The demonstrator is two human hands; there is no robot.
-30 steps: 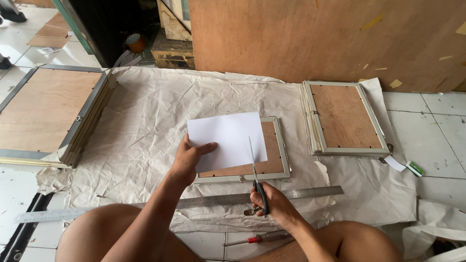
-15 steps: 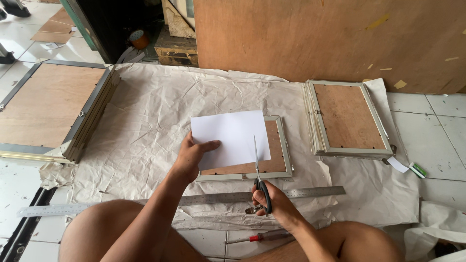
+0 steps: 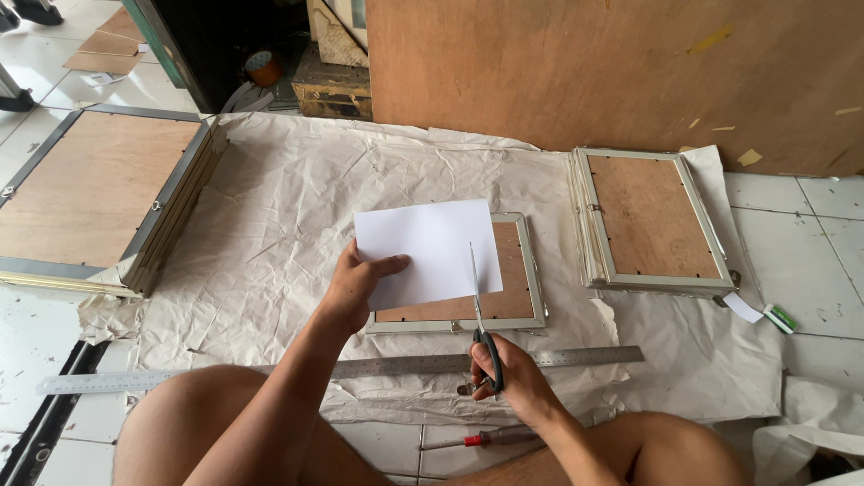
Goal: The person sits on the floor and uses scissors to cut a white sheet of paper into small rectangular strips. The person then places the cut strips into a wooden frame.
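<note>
Both hands grip: left hand (image 3: pixel 353 286) pinches white paper (image 3: pixel 428 252), right hand (image 3: pixel 509 378) seemingly clasps scissors (image 3: pixel 480 319) cutting it.

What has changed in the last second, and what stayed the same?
Little changed. The scissors sit slightly further into the white paper, pushed by the right hand. The left hand still holds the paper's left edge over the small frame. The steel ruler and screwdriver lie as before.

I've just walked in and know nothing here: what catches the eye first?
A white sheet of paper at centre, held by the left hand while the right hand works scissors into its lower edge. Under it lies a picture frame face down; a long steel ruler crosses the crumpled paper nearer the person.
</note>
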